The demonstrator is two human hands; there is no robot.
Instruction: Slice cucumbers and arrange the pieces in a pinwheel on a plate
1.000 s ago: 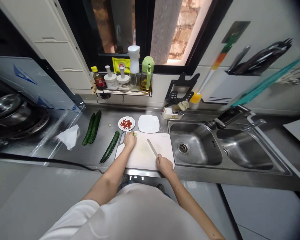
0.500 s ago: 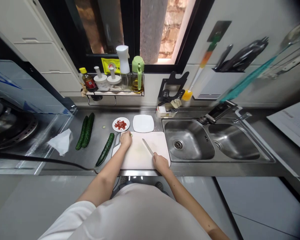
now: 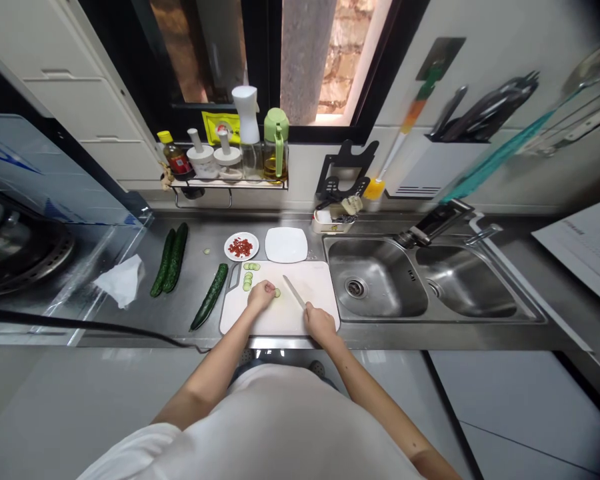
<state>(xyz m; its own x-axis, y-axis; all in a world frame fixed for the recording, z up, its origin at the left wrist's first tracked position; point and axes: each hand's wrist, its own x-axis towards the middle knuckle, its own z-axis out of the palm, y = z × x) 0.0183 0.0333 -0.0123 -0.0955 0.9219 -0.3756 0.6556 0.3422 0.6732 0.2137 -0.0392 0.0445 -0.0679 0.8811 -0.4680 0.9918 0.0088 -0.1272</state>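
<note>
My right hand (image 3: 321, 323) is wrapped round the handle of a kitchen knife (image 3: 294, 291), whose blade points up and left over the white cutting board (image 3: 290, 323). The fingers of my left hand (image 3: 261, 295) are pinched at a pale green cucumber slice (image 3: 277, 293) near the board's middle. Several more cucumber slices (image 3: 248, 281) lie in a short column and a row at the board's upper left. A whole cucumber (image 3: 210, 297) rests on the counter left of the board, and two more cucumbers (image 3: 175, 259) lie side by side further left.
Behind the board stand a plate of chopped red pieces (image 3: 241, 247) and a white plate (image 3: 286, 245). The double sink (image 3: 377, 280) is to the right. A crumpled white cloth or tissue (image 3: 121, 280) lies left, near a dark cable (image 3: 105, 325). A condiment rack (image 3: 230, 185) hangs behind.
My left hand has moved from the board's upper left down and right towards its middle, uncovering the laid-out slices. The knife and my right hand have hardly moved.
</note>
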